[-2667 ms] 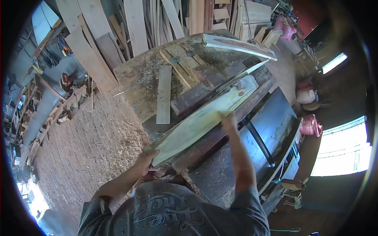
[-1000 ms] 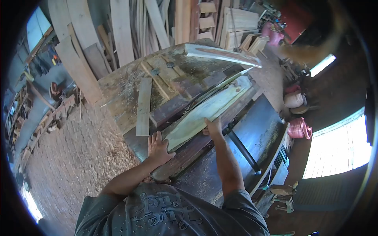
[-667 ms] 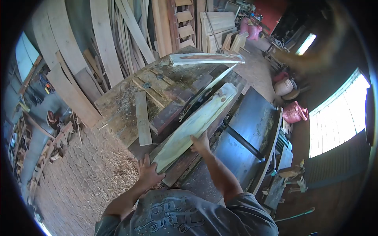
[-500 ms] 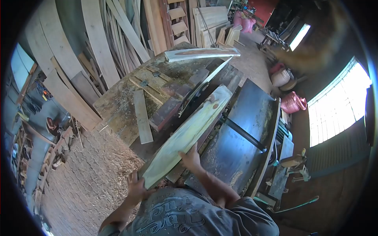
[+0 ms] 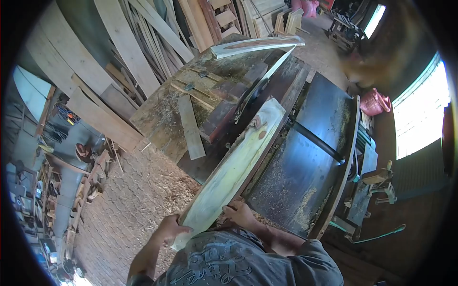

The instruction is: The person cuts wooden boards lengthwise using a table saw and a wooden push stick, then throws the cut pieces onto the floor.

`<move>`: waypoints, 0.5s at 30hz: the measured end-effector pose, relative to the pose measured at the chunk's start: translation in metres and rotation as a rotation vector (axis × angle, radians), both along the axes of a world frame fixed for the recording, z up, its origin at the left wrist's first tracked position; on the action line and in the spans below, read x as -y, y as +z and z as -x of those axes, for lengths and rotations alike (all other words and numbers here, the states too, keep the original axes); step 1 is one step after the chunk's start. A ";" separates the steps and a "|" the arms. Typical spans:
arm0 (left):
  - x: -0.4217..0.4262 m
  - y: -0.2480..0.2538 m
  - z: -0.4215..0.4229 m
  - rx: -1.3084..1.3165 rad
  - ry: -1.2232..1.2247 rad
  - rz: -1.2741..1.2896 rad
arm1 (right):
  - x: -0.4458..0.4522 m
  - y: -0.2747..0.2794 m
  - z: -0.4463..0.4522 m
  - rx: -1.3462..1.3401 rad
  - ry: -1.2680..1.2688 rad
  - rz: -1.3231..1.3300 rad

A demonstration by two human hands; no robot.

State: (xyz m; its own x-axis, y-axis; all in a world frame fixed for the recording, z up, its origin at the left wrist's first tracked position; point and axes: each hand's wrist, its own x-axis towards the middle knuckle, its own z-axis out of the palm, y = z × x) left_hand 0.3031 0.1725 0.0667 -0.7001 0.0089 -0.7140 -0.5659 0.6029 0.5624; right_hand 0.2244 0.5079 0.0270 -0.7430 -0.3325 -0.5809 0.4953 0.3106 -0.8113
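Note:
A long pale wooden plank (image 5: pixel 234 167) with a bark-edged, knotted far end lies lengthwise over the dark machine bed, its near end close to my shirt. My left hand (image 5: pixel 170 229) is closed on the near left corner, thumb on the upper face. At the right edge, my right hand (image 5: pixel 240 215) grips the plank, with some fingers hidden below it. Beyond the plank, a thin pale strip of wood (image 5: pixel 279 66) slants along the bed. Left of it lies a short flat board (image 5: pixel 191 127).
A scuffed wooden bench top (image 5: pixel 162 112) with sawdust adjoins the machine. On the right is a dark metal table (image 5: pixel 281 176) crossed by a black bar (image 5: pixel 317 140). Tall boards (image 5: pixel 124 43) lean at the back left. Shavings cover the brick floor (image 5: pixel 129 209).
The plank has been drawn back toward my body, and both hands have come nearer to me with it. My view has turned, so the surroundings sit further right and higher.

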 end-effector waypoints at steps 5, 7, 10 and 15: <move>0.003 0.044 -0.072 -0.272 -0.138 0.379 | 0.003 -0.023 0.000 0.089 -0.142 0.172; 0.006 0.054 -0.096 -0.337 -0.146 0.467 | -0.001 -0.021 0.006 0.244 -0.005 0.222; 0.020 0.062 -0.136 -0.488 -0.097 0.507 | 0.006 0.007 0.003 0.229 0.153 0.327; 0.031 0.091 -0.179 -0.436 -0.190 0.582 | 0.032 -0.094 -0.014 0.486 -0.116 0.866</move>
